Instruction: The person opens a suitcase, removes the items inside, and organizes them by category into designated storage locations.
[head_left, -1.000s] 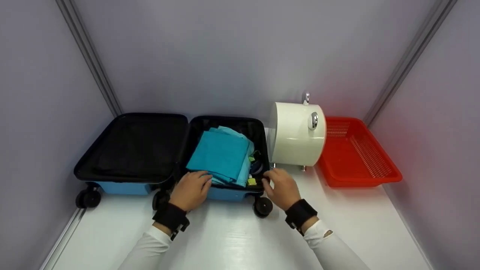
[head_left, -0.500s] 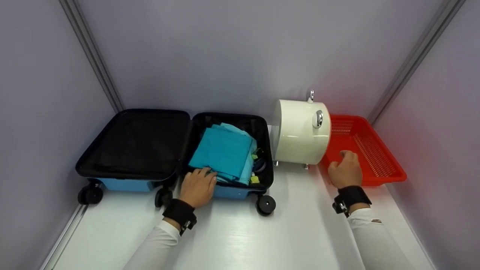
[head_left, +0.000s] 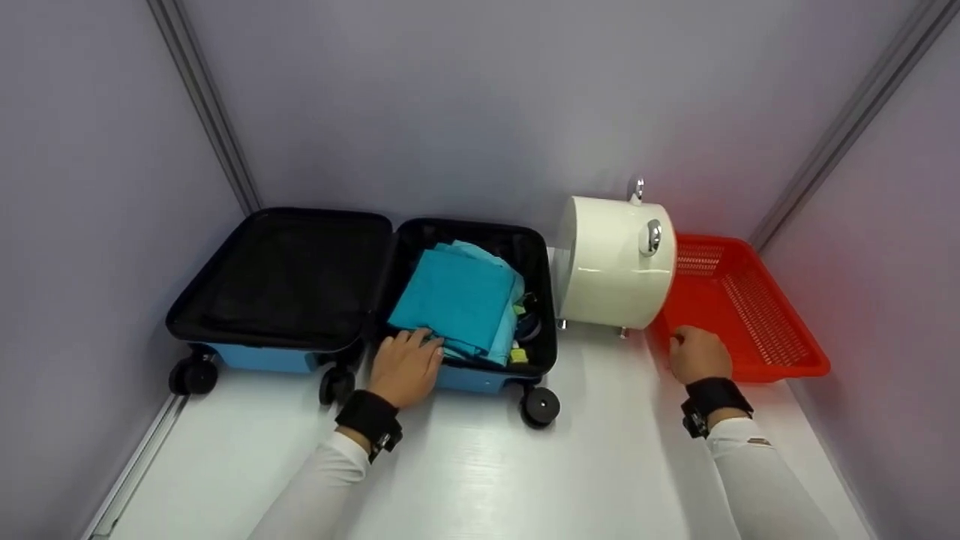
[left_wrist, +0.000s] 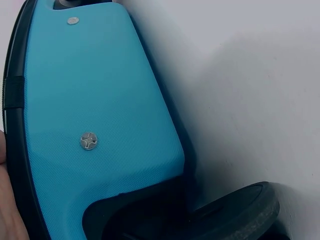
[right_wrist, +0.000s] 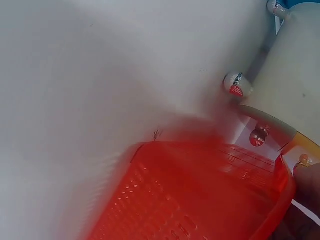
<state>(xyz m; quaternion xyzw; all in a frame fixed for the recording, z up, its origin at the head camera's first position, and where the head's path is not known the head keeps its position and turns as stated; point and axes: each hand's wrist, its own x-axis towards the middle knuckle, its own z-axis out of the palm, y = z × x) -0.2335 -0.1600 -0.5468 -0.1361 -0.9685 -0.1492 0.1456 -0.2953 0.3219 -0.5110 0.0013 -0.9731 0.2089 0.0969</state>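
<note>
Left hand [head_left: 407, 367] at suitcase [head_left: 471, 380], right hand [head_left: 699, 355] at basket.
Monitoring remotely, I record the left hand relaxed on the blue suitcase's near rim, beside folded turquoise cloths [head_left: 459, 291]; the right grasps the red basket [head_left: 705, 296], which sits next to a cream cylindrical container [head_left: 621, 266].

White sleeves [head_left: 772, 484]; wide black wristbands [head_left: 366, 416] with small devices [head_left: 694, 420]; small opening [head_left: 758, 441] near right cuff.
</note>
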